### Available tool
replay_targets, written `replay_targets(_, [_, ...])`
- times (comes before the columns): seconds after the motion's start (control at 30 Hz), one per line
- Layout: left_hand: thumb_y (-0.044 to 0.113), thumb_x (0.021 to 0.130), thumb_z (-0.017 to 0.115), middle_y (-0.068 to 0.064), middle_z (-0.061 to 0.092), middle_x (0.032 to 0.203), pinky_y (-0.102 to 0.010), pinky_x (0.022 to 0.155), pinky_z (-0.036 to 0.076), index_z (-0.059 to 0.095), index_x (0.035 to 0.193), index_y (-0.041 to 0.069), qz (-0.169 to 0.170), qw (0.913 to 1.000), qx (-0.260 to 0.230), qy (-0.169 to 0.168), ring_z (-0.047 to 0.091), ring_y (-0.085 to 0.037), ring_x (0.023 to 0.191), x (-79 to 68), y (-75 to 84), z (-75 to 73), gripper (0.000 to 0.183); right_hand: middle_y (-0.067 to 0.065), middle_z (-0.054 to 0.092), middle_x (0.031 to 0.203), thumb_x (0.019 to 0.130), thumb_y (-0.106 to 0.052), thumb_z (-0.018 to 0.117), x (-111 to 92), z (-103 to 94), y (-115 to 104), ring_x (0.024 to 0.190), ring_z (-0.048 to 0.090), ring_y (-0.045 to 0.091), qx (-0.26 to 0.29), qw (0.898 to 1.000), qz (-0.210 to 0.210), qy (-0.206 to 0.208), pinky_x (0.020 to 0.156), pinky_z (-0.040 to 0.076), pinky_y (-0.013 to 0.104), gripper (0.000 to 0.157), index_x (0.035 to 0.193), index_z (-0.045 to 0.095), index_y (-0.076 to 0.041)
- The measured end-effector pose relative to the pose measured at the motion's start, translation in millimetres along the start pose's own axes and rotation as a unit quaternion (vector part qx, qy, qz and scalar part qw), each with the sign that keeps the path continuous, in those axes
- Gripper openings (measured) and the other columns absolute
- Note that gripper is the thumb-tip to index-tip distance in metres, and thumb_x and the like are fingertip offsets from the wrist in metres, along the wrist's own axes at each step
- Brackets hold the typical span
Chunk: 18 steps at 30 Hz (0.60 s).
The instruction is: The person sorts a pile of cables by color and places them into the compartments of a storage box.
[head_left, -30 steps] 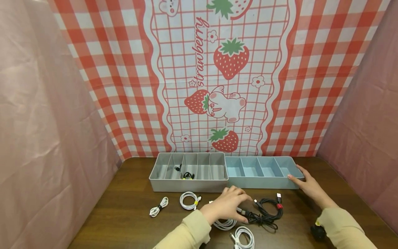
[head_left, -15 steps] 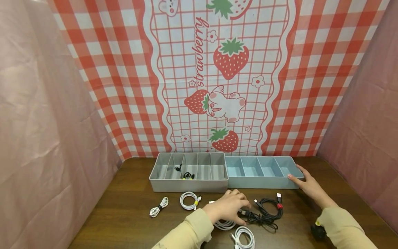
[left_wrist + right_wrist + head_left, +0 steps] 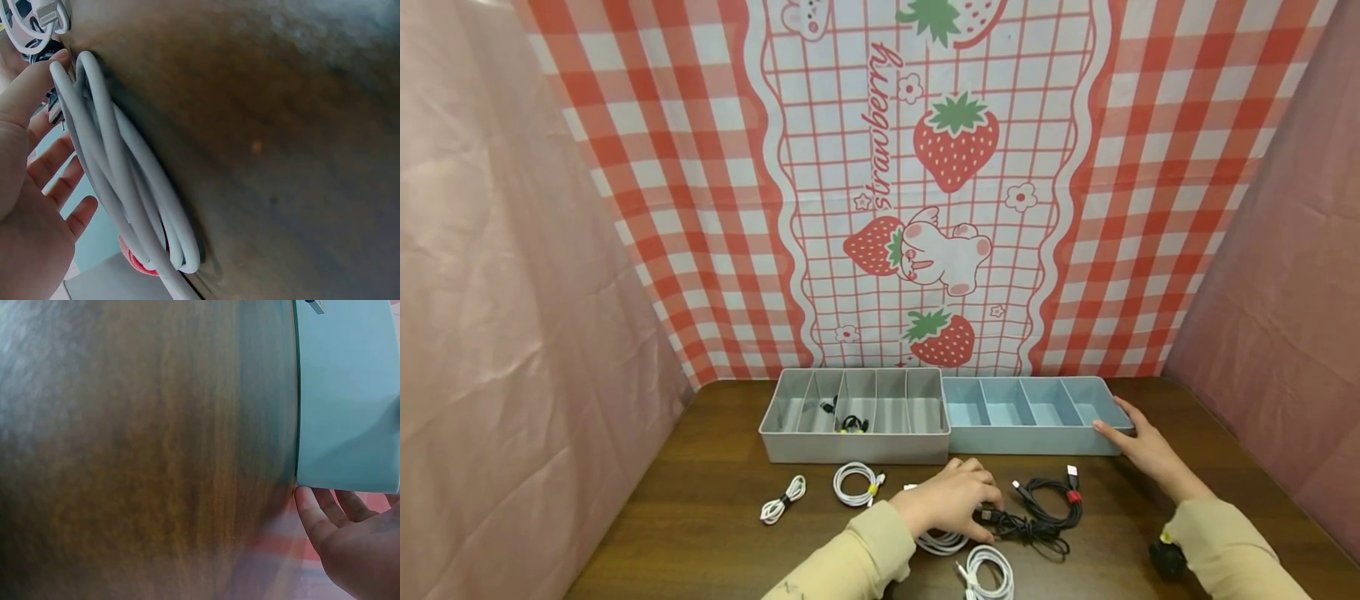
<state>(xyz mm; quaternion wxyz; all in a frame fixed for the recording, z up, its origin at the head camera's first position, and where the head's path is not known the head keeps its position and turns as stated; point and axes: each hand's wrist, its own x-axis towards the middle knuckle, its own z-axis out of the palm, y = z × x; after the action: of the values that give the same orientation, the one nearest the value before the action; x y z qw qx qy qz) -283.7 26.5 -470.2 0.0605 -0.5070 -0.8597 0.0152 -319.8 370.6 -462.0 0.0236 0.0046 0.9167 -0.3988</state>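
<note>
In the head view my left hand (image 3: 951, 500) hovers low over the table, fingers spread and loosely bent. Right under it lies a thick whitish cable coil (image 3: 119, 156), partly hidden; a red tie (image 3: 132, 257) shows on it in the left wrist view. The thumb is close to the coil's end; whether it touches cannot be told. Beside the fingertips sits a bundled black cable (image 3: 1028, 527). My right hand (image 3: 1153, 450) rests extended fingers against the right end of the light blue divided box (image 3: 1037, 440), as the right wrist view also shows.
A grey divided box (image 3: 857, 448) abuts the blue one; two of its compartments hold small black cables. Around lie a white cable with black tie (image 3: 784, 500), one with yellow tie (image 3: 854, 485), another white coil (image 3: 988, 575) and a black cable with red tie (image 3: 1063, 504).
My left hand has shifted slightly down toward the whitish coil, its fingertips drawing back a little from the black cables. The right hand stays at the blue box.
</note>
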Motion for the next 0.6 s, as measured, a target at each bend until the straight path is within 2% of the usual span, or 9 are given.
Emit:
replay_targets(0.27, [0.057,0.075,0.07,0.018,0.058,0.106,-0.02,0.082,0.033,0.066,0.103,0.035,0.003,0.9998,-0.018,0.007,0.044,-0.004,0.108,0.4,-1.5,1.9,0.036,0.043,0.004,0.144,0.094,-0.053,0.047,0.2,-0.2,0.4,0.127,0.014,0.061,0.001,1.0,0.003,-0.005,0.096,0.02,0.072,0.092,0.149,-0.006,-0.002])
replay_targets(0.6, [0.055,0.078,0.069,0.019,0.058,0.11,-0.019,0.086,0.033,0.066,0.108,0.035,0.004,0.9992,-0.036,0.018,0.044,-0.003,0.109,-1.6,0.2,-3.8,0.036,0.043,0.003,0.144,0.094,-0.053,0.046,0.2,-0.2,-0.3,0.128,0.013,0.061,0.0,1.0,0.007,-0.007,0.097,0.018,0.072,0.092,0.149,-0.007,-0.002])
